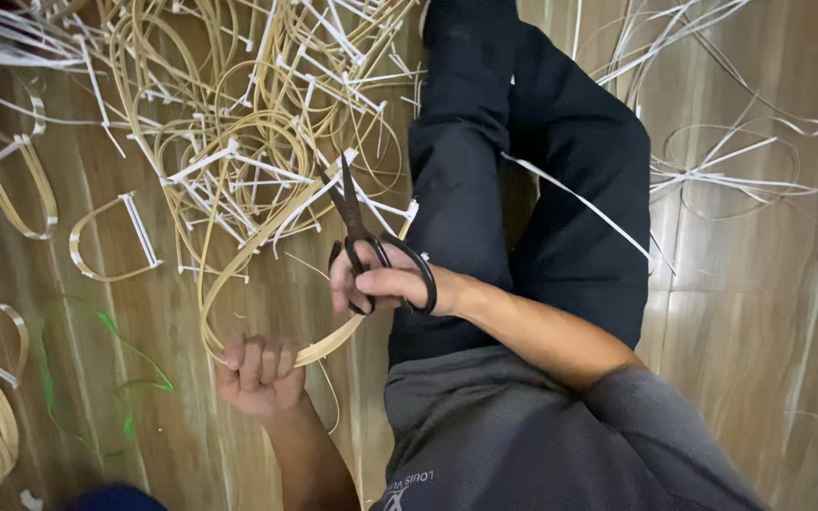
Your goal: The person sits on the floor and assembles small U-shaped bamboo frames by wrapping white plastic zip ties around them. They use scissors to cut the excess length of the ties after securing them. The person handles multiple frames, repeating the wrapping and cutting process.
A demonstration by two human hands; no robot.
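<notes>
Your hands work on a bent bamboo strip with scissors, over the wooden floor.

Your right hand point(381, 284) is closed through the black handles of the scissors point(357, 227), and the blades point away from you, up toward the big pile of strips point(248, 123). Your left hand point(257, 371) is a closed fist around the lower end of the bent bamboo strip point(239, 265); it sits below and a little left of the scissors. The strip curves up from this fist and passes just beside the scissor blades. Whether the blades touch it, I cannot tell. Right of the scissors are your dark trouser legs point(523, 170). Far left of the scissors lie small finished loops point(111, 241) on the wooden floor point(740, 312), and a thin green string point(134, 355) lies left of your fist.
</notes>
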